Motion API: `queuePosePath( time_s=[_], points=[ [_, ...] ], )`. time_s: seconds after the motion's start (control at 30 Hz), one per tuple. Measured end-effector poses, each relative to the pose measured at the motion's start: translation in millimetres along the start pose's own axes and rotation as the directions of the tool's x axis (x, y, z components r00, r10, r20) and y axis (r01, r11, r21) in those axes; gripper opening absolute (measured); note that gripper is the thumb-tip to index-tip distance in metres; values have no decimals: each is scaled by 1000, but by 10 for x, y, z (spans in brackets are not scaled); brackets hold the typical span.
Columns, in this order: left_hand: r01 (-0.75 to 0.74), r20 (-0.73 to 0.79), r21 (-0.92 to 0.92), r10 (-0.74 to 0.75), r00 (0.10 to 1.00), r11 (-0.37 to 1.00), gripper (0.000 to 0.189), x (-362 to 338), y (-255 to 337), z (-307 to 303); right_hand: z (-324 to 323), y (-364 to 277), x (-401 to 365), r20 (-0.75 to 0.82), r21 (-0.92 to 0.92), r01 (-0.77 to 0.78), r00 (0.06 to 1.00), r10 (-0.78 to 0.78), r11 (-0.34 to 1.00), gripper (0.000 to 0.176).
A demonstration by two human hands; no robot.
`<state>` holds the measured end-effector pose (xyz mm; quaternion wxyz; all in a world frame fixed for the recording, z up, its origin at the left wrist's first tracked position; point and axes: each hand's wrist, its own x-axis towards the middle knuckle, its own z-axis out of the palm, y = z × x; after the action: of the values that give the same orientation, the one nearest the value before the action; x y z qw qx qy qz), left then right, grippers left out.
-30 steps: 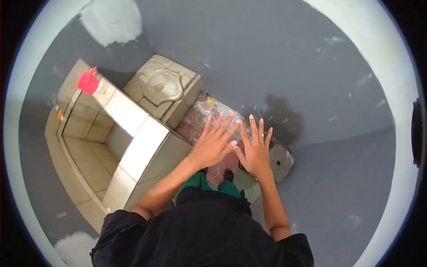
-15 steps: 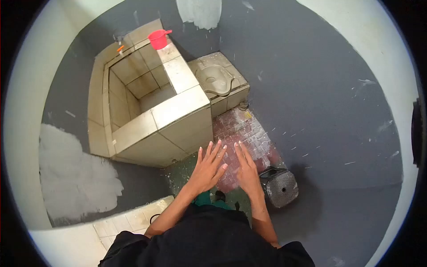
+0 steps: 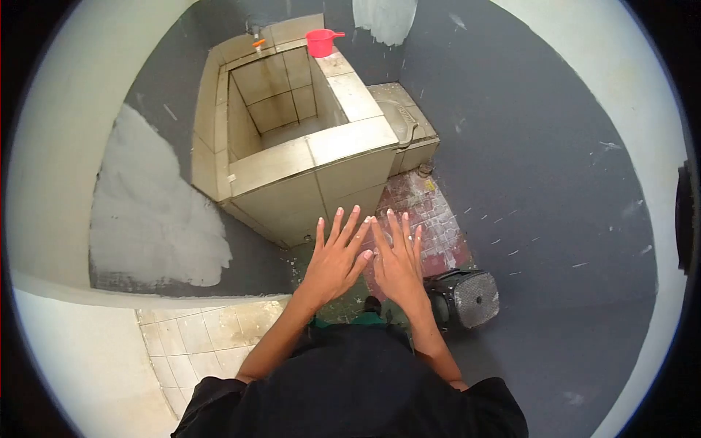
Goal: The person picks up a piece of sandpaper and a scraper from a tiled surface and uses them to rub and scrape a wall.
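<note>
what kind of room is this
Most likely a small bathroom: a squat toilet sits beside a tiled water tank, with a red scoop on the tank's rim.

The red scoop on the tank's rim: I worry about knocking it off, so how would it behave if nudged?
The red scoop looks like thin plastic, so probably light and easily slid. It sits on the narrow tiled rim, so a nudge might tip it off.

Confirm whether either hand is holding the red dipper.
No: the left hand and right hand are spread open and empty, while the red dipper sits on the far rim of the tiled tank.
</note>
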<state>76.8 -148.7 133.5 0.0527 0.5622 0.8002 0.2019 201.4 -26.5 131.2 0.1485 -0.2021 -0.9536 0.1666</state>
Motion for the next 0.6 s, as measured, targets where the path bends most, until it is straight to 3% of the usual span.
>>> queuePosePath(
  time_s=[0.13, 0.33, 0.5, 0.6],
  points=[
    [-75, -1, -46, 75, 997, 996, 65, -486, -362, -196, 203, -639, -113, -19, 22, -42, 999, 43, 999, 62],
    [-163, 63, -208, 179, 982, 965, 67, -1396, -898, -563, 437, -1785, -415, 7, 64, -241, 970, 241, 968, 65],
    [-301, 75, -157, 315, 946, 941, 65, -1794, -1093, -960, 524, -2483, -765, 19, 191, -362, 931, 365, 912, 73],
    [-372, 76, -194, 392, 917, 908, 64, -1996, -1152, -1078, 556, -2729, -956, -51, 157, -383, 917, 395, 910, 74]
  ],
)
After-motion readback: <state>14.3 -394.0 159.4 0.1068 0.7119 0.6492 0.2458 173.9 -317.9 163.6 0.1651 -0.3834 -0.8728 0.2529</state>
